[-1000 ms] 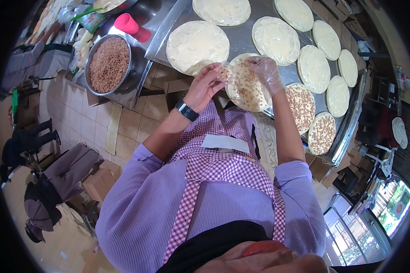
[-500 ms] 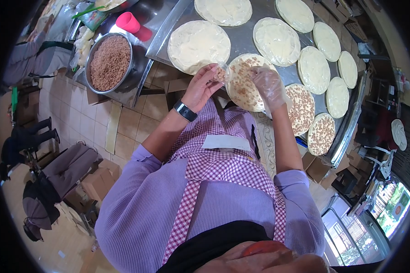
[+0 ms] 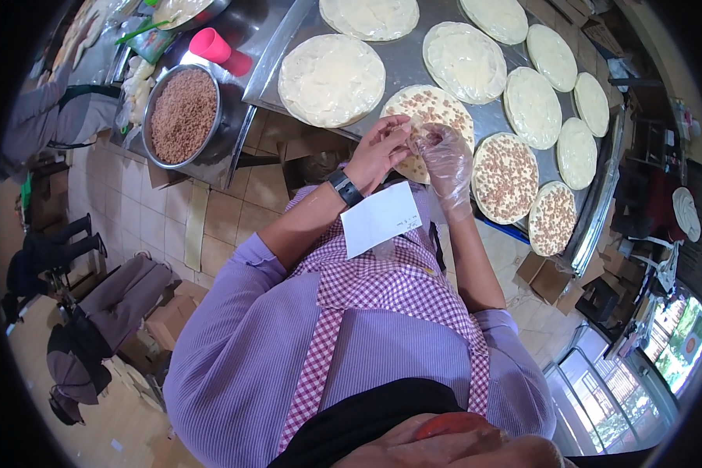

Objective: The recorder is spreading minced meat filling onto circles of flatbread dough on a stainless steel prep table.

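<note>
Over a cream-topped round scattered with brown crumbs, my two hands meet. My left hand, bare with a black wristwatch, is closed around a small clear cup, mostly hidden by fingers. My right hand wears a thin clear plastic glove; its bent fingers are at the cup, and whatever they pinch is hidden. To the right lie two rounds covered in crumbs, one nearer and one at the tray's edge. Plain cream-topped rounds lie beyond them.
A metal bowl of brown crumbs stands at the left beside a pink cup. The rounds rest on a large metal tray. A paper slip sticks out from my checked apron. Cardboard boxes are below the tray's right side.
My left hand has moved right with the cup, and my right hand has drawn back from the round to meet it. The paper slip has lifted up. The whole view has shifted slightly.
</note>
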Demonstrator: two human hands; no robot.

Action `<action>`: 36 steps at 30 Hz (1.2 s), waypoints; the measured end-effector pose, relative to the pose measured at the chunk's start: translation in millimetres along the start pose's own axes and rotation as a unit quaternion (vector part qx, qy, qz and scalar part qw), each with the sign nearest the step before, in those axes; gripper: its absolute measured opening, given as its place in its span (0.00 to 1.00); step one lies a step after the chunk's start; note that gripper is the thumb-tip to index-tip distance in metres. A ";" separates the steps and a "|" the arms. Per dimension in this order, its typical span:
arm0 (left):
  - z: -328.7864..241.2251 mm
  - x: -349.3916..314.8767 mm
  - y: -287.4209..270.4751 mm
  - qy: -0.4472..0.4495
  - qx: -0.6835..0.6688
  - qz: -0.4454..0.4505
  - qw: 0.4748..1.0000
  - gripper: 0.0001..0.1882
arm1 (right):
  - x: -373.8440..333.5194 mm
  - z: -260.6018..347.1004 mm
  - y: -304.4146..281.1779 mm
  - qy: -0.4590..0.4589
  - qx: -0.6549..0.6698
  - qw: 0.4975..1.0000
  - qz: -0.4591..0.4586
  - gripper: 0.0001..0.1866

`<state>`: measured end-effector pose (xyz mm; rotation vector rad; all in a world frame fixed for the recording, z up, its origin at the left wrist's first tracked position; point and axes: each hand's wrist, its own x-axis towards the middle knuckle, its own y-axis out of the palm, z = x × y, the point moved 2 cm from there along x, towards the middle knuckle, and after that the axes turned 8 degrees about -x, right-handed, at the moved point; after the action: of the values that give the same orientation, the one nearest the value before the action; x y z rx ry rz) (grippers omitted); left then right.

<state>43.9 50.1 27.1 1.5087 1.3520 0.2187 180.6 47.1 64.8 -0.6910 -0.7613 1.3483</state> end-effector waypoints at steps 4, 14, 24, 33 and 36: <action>10.3 6.3 -3.9 -0.035 -0.026 0.043 0.998 0.15 | -0.2 5.5 -14.1 -0.139 0.023 0.990 0.010 0.10; 17.7 13.2 5.1 -0.094 -0.029 0.033 0.995 0.14 | 30.5 -5.9 -28.0 -0.140 -0.052 0.943 0.296 0.10; 5.3 23.8 2.0 -0.041 -0.046 0.018 0.998 0.13 | 50.0 -55.4 -36.1 0.037 0.069 0.975 0.207 0.16; -13.5 4.9 -12.6 -0.014 -0.053 -0.012 0.998 0.16 | 35.3 -87.6 -45.5 0.102 -0.027 0.977 0.187 0.14; -13.8 3.7 -17.4 -0.007 -0.052 -0.004 0.999 0.18 | 28.1 -90.7 -38.8 0.116 0.016 0.975 0.187 0.14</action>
<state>24.6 57.6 18.0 1.4156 1.3147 0.2690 278.5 70.8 45.1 -0.9812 -0.4322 1.5804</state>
